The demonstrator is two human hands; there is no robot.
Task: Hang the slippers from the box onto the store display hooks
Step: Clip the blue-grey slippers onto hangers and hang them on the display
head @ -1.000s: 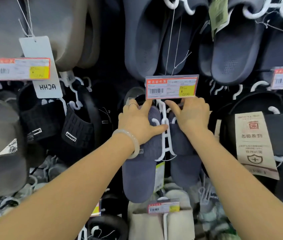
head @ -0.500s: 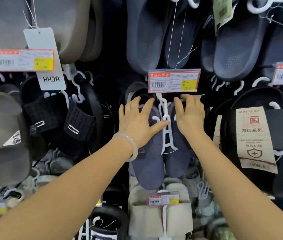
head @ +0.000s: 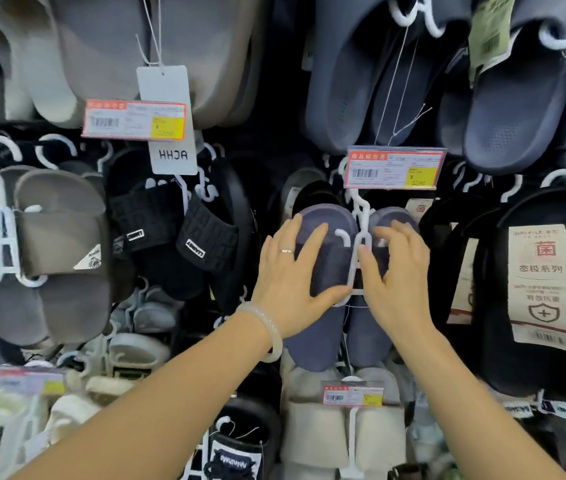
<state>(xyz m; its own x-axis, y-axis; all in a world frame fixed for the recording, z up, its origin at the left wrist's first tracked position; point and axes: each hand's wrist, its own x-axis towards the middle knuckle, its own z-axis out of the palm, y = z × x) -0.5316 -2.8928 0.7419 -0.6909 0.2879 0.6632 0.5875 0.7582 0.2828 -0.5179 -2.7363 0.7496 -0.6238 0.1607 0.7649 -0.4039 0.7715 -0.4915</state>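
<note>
Both hands rest flat on a pair of navy slippers hanging on the display wall.

From 7 o'clock the left forearm, with a pale bracelet [head: 267,332], leads to the left hand [head: 292,282], fingers spread and straight on the left slipper, thumb touching the white hanger [head: 357,237]. From 5 o'clock the right hand [head: 399,275] lies on the right slipper, fingers relaxed, gripping nothing. The navy slippers [head: 326,323] hang at the centre, toes up, clipped to that hanger just under a red price tag [head: 394,167] at 12 o'clock. Farther out: grey slippers [head: 63,254] at 9 o'clock, black slippers [head: 184,237] at 10, a paper label [head: 544,289] at 3, cream slippers [head: 344,434] at 6.
</note>
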